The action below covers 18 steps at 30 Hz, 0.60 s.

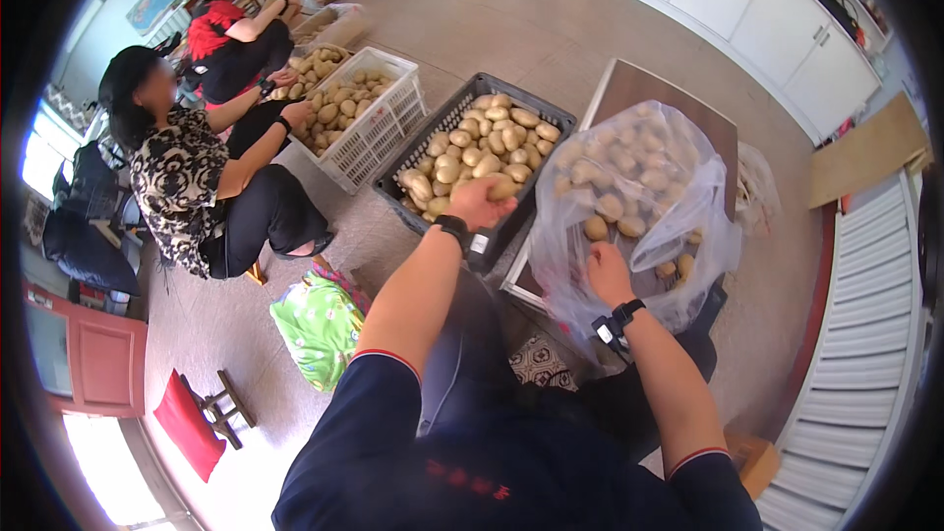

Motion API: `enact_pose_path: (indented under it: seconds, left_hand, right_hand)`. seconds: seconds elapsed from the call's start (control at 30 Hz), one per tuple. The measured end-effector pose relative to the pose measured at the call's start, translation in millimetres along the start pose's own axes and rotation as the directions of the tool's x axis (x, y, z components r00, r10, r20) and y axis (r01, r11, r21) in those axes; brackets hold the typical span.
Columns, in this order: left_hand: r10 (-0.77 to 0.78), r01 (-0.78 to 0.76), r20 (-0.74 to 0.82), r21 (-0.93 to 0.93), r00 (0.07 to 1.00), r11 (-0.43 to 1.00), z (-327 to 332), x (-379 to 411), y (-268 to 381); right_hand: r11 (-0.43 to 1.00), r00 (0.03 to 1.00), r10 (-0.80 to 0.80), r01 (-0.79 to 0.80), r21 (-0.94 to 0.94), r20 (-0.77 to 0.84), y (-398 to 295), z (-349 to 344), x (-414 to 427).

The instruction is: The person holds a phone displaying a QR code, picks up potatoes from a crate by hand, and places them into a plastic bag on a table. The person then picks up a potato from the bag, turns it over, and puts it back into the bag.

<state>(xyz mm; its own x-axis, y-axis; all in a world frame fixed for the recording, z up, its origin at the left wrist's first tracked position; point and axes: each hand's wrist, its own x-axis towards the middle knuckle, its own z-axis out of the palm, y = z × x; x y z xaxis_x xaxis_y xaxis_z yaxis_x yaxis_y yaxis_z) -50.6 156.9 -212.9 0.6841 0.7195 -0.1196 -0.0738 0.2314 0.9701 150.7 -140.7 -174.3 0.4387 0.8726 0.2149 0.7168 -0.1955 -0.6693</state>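
My left hand (478,205) is over the near edge of a black plastic crate (404,215) heaped with potatoes (472,155). Its fingers are curled around a potato (504,187). At the mouth of a clear plastic bag (549,251), my right hand (609,276) has its fingers bent. A potato (596,228) lies just beyond them; whether the fingers hold anything is hidden. More potatoes (641,155) show through the bag's film. The bag rests on a low surface with a brown top (619,92), to the right of the crate.
Left of the black crate stands a white plastic crate (391,129) of potatoes. Two people (184,162) sit by the crates on the left. A green patterned cloth (317,332), a red cushion (188,424) and a white radiator (848,339) are around me.
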Motion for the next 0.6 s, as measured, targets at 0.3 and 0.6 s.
enact_pose_path:
  seconds: [0.3, 0.6]
  left_hand:
    - [-0.157, 0.064, -0.239, -0.356, 0.958, 0.932, 47, 3, 14]
    - [-0.297, 0.03, -0.374, -0.577, 0.879, 0.816, 41, -10, 31]
  right_hand:
    - [0.925, 0.999, 0.037, -0.026, -0.379, 0.023, 53, -29, -23]
    - [0.913, 0.987, 0.107, -0.051, -0.406, 0.117, 40, -26, -30]
